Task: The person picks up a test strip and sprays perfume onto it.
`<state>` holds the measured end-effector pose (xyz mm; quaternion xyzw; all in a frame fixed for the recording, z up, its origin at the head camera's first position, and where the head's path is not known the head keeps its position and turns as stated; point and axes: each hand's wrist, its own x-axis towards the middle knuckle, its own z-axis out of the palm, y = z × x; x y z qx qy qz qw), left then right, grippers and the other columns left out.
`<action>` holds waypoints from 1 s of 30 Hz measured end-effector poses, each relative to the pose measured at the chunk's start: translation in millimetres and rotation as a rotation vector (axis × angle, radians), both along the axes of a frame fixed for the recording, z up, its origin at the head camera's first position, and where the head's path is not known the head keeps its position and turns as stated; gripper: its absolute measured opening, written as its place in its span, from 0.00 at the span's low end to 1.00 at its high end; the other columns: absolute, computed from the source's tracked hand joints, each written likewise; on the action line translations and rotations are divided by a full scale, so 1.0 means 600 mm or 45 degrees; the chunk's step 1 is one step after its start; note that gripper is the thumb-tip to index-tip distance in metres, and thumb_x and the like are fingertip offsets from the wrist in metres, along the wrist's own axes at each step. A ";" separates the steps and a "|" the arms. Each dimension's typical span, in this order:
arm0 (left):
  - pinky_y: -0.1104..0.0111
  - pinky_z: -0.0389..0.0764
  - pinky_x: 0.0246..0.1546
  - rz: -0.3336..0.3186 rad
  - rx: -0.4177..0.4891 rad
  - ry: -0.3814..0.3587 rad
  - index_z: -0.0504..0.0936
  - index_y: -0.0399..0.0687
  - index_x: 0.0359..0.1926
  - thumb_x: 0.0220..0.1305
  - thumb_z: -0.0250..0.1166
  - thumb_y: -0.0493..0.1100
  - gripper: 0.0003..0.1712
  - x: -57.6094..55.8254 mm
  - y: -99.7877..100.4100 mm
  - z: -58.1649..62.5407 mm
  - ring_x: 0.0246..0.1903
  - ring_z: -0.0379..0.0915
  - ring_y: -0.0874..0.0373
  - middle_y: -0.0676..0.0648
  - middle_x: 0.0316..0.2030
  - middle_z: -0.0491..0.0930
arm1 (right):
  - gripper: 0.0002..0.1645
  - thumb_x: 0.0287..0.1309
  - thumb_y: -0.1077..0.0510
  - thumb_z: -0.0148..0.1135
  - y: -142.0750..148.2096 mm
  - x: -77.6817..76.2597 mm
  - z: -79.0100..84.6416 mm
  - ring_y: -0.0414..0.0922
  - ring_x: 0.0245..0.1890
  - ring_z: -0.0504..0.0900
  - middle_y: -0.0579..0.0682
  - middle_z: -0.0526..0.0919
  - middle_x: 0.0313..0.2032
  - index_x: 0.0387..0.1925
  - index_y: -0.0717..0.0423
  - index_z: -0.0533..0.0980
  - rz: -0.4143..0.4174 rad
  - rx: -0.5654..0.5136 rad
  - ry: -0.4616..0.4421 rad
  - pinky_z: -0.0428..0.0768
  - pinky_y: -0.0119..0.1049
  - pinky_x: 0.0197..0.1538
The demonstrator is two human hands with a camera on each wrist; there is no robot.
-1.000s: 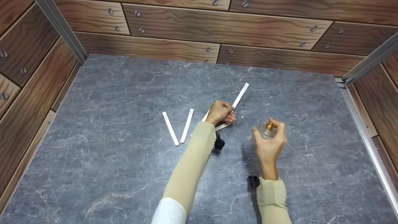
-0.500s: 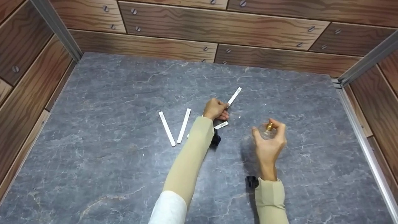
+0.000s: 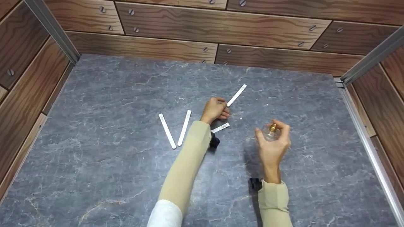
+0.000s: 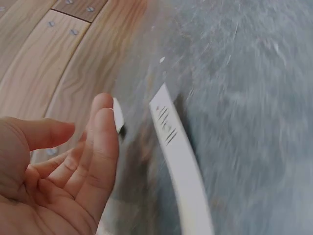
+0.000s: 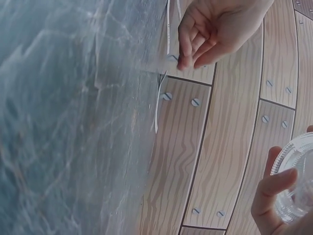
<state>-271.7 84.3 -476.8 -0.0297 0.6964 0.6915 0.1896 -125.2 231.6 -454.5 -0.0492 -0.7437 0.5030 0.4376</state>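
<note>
My left hand (image 3: 215,110) hovers low over the table with the thumb apart from the loosely bent fingers, and in the left wrist view the hand (image 4: 73,171) holds nothing. Just beyond its fingertips lies a white paper strip (image 3: 236,95), partly hidden behind the fingers (image 4: 105,132) in that view. A second strip with small print (image 4: 178,166) pokes out from under the left forearm. My right hand (image 3: 274,148) grips a clear round glass bottle with a gold spray neck (image 3: 273,127), raised above the table; the right wrist view shows the ridged glass (image 5: 296,181).
Two more white strips (image 3: 166,130) lie left of the left forearm, forming a V on the grey marbled table (image 3: 104,132). Tiny white specks (image 3: 241,118) dot the surface between the hands. Wood-patterned walls (image 3: 164,25) and metal posts (image 3: 52,31) enclose the table.
My left hand has let go of the far strip and drawn slightly left, leaving it on the table. My right hand keeps the bottle in place. The head view has shifted a little.
</note>
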 end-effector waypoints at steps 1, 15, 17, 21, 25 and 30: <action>0.77 0.80 0.16 -0.003 -0.016 0.016 0.73 0.26 0.61 0.73 0.54 0.31 0.19 0.002 -0.007 0.002 0.15 0.76 0.62 0.43 0.23 0.81 | 0.27 0.38 0.80 0.75 -0.001 0.000 0.000 0.39 0.37 0.79 0.51 0.82 0.34 0.44 0.76 0.74 -0.001 0.003 0.000 0.79 0.26 0.45; 0.75 0.78 0.21 -0.116 -0.266 0.226 0.79 0.28 0.56 0.67 0.57 0.29 0.17 0.045 -0.081 0.027 0.20 0.76 0.61 0.41 0.28 0.84 | 0.27 0.36 0.80 0.76 -0.004 -0.002 0.001 0.41 0.37 0.78 0.52 0.82 0.33 0.43 0.75 0.75 -0.003 0.015 0.017 0.77 0.26 0.45; 0.75 0.79 0.21 -0.108 -0.254 0.231 0.79 0.28 0.55 0.67 0.56 0.28 0.17 0.051 -0.087 0.028 0.21 0.77 0.60 0.42 0.28 0.83 | 0.27 0.37 0.80 0.76 -0.003 -0.002 0.001 0.39 0.37 0.78 0.55 0.82 0.33 0.43 0.75 0.75 0.002 0.013 0.016 0.76 0.26 0.45; 0.72 0.83 0.25 -0.092 -0.218 0.241 0.79 0.26 0.54 0.67 0.55 0.27 0.16 0.062 -0.097 0.028 0.23 0.78 0.59 0.41 0.29 0.83 | 0.27 0.37 0.80 0.75 -0.002 -0.003 0.000 0.36 0.37 0.77 0.57 0.82 0.33 0.43 0.75 0.75 0.008 0.011 0.016 0.76 0.26 0.46; 0.73 0.82 0.25 -0.108 -0.253 0.293 0.80 0.25 0.53 0.68 0.55 0.26 0.16 0.070 -0.109 0.028 0.23 0.77 0.59 0.44 0.27 0.81 | 0.27 0.37 0.80 0.75 -0.002 -0.002 0.000 0.36 0.37 0.77 0.59 0.82 0.33 0.43 0.75 0.74 0.019 0.015 0.013 0.76 0.26 0.46; 0.77 0.75 0.21 -0.145 -0.353 0.375 0.81 0.28 0.52 0.67 0.56 0.27 0.16 0.079 -0.124 0.026 0.22 0.75 0.60 0.45 0.25 0.81 | 0.27 0.37 0.80 0.75 -0.003 -0.002 0.000 0.35 0.37 0.77 0.60 0.82 0.33 0.43 0.76 0.74 0.021 0.016 0.009 0.76 0.26 0.46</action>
